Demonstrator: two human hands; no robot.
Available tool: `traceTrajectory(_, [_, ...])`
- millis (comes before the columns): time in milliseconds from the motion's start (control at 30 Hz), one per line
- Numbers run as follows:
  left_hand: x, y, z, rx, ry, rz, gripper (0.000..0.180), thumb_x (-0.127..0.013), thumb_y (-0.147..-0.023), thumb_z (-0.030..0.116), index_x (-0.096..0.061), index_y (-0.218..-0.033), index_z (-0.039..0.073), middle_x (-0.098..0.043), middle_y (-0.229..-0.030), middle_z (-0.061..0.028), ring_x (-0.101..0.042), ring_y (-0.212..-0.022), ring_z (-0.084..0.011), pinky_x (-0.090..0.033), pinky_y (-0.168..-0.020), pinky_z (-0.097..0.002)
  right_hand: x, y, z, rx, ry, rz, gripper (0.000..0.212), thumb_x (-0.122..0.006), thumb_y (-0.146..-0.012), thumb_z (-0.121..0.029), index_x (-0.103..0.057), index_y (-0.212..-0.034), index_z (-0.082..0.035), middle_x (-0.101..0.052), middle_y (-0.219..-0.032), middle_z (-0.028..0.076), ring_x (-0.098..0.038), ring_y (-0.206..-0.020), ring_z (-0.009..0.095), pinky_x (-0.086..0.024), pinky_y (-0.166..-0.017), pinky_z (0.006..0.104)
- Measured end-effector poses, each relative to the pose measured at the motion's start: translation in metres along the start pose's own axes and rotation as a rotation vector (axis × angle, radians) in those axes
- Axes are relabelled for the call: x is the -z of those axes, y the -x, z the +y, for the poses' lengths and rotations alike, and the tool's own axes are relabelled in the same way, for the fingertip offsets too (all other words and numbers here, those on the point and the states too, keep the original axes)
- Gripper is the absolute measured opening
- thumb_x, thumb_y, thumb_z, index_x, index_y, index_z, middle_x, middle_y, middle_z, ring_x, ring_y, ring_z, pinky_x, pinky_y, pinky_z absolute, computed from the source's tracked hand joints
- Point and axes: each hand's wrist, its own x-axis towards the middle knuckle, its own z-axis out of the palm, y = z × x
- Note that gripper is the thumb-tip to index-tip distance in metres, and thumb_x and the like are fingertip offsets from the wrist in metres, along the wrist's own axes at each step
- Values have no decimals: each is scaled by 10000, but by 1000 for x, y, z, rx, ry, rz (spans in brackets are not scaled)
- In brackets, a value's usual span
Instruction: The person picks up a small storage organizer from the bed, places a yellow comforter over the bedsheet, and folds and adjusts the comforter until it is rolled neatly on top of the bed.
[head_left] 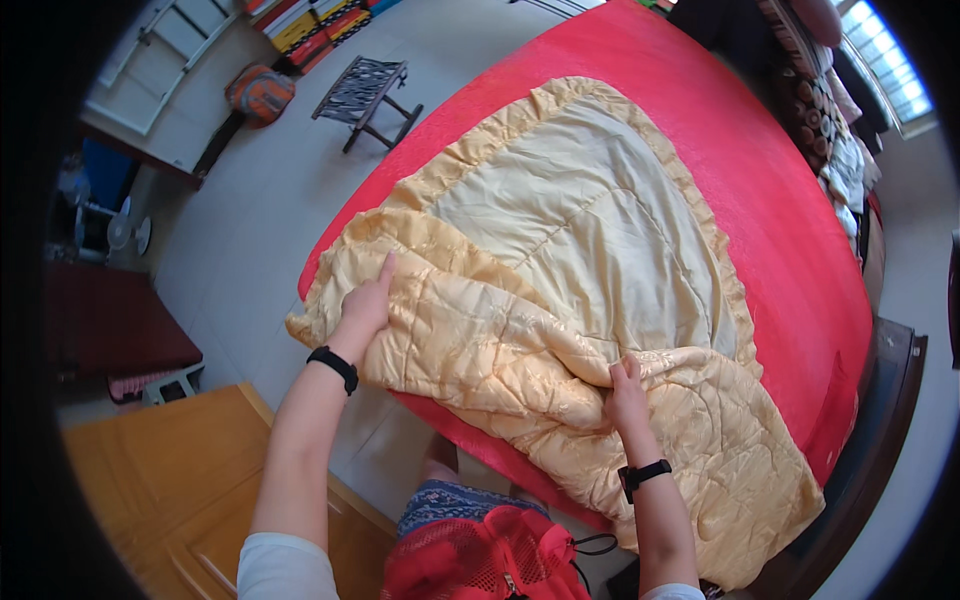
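A golden-yellow ruffled quilt (480, 330) lies spread over a bed with a red cover (690, 130). Its near part is folded back over the pale underside (590, 220), and one corner hangs off the bed's near right side. My left hand (368, 305) rests on the folded layer near its left end, index finger stretched out; the other fingers are partly hidden. Pinched between the fingers of my right hand (627, 392) is the fold's edge, near the middle right of the quilt. Each wrist wears a black band.
A folding stool (365, 95) and an orange-grey bag (260, 95) stand on the tiled floor beyond the bed's left side. A wooden cabinet (170, 480) is at lower left. Clothes and cushions (820, 110) pile along the far right edge, by a dark bed frame (890, 400).
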Motion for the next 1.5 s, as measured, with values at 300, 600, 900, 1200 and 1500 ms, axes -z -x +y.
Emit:
traceTrajectory(300, [42, -69, -10, -40, 378, -484, 785, -731, -632, -11, -317, -1290, 89, -608, -709, -152, -598, -518, -227, -491, -440, -348, 19, -8, -6, -299, 72, -147, 209, -529, -775, -85, -471, -975, -101, -559, -962, 146, -595, -801, 376, -469, -659, 477])
traceTrajectory(600, [171, -128, 55, -358, 168, 134, 352, -646, -671, 141, -558, -1003, 64, -637, -911, -207, -610, -891, -363, -481, -733, -440, 130, -44, -27, -471, 294, 335, 112, -526, -768, -83, -571, -867, -109, -574, -928, 146, -586, -745, 352, -458, -617, 439])
traceTrajectory(900, [272, -176, 199, -607, 680, 529, 369, -605, -728, 150, -491, -1078, 119, -614, -995, -165, -583, -972, -344, -452, -829, -408, 192, -146, 60, -568, -423, 952, 178, -439, -817, -21, -539, -963, -6, -596, -842, 117, -574, -793, 195, -461, -721, 334])
traceTrajectory(1200, [173, -161, 176, -1092, 641, 413, 758, -608, -711, 30, -257, -1381, 89, -342, -1392, -183, -336, -1293, -344, -287, -1062, -396, 160, -146, 13, -250, -787, 434, 839, -595, -809, -65, -66, -1446, -199, -253, -1447, 200, -312, -1315, 349, -330, -1035, 424])
traceTrajectory(1500, [-15, -178, 9, 326, 1091, 266, 577, -676, -782, 203, -389, -1256, 43, -441, -1231, -143, -431, -1157, -322, -370, -971, -442, 17, -56, -17, -369, -713, -10, 476, -595, -825, -112, -422, -1269, -100, -575, -1103, 142, -585, -969, 259, -489, -807, 360])
